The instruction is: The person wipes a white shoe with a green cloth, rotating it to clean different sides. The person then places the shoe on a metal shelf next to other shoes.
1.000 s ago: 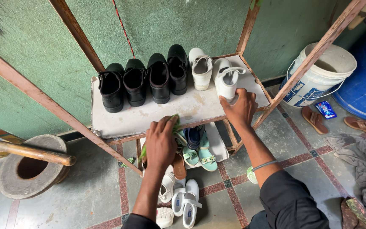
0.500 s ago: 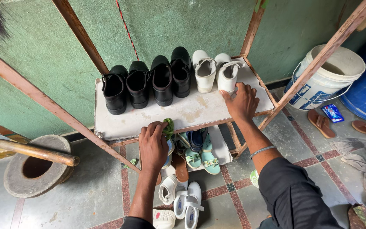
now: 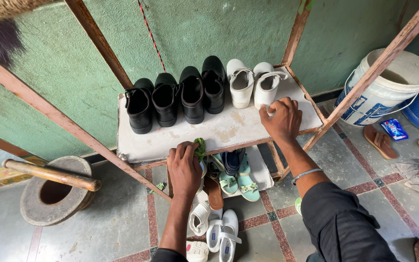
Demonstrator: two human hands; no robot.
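Our left hand [image 3: 184, 167] has its grip curled tight around a small green rag [image 3: 200, 147], pressed at the front edge of the chalky white shelf board [image 3: 219, 132]. Our right hand [image 3: 282, 119] lies flat and open on that board and holds nothing. Its fingertips are just beside the pair of white strap shoes [image 3: 250, 83]. To the left of those shoes stand four shiny black leather shoes [image 3: 178, 97] in a row against the green wall. Just below the rag grip, on the lower shelf, sit teal sandals [image 3: 238, 180] and a brown one. White shoes [image 3: 221, 233] lie on the tiled floor under our left arm.

We think the rag could slip off the edge and drop among the sandals, because it sits right at the rim. Our open hand could also bump the white shoes and tip them.
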